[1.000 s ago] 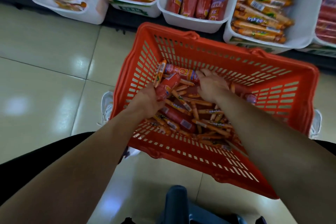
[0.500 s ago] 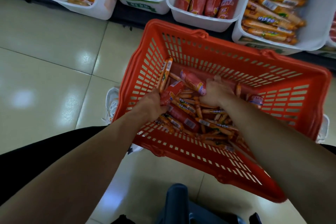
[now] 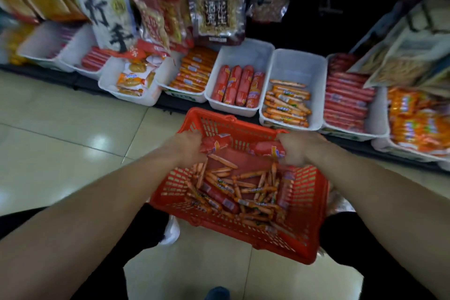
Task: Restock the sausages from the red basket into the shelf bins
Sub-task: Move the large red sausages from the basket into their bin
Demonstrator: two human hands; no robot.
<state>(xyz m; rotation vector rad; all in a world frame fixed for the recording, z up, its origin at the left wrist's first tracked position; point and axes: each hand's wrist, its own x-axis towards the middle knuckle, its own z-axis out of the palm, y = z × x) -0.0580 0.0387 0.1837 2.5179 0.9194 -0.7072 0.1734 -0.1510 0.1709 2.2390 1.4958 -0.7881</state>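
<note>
each hand grips 1 fat sausage above red basket.

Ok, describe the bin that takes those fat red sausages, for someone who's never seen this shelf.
Look along the row of white bins at floor level, just beyond the red basket. The fat-sausage bin sits directly behind the basket's far rim. It alone holds four thick red sausages side by side; neighbours hold thin orange sticks.

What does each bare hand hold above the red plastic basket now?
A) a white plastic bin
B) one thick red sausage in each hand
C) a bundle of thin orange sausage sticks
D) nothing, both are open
B: the left hand and the right hand each grip one thick red sausage above the red plastic basket.
</note>
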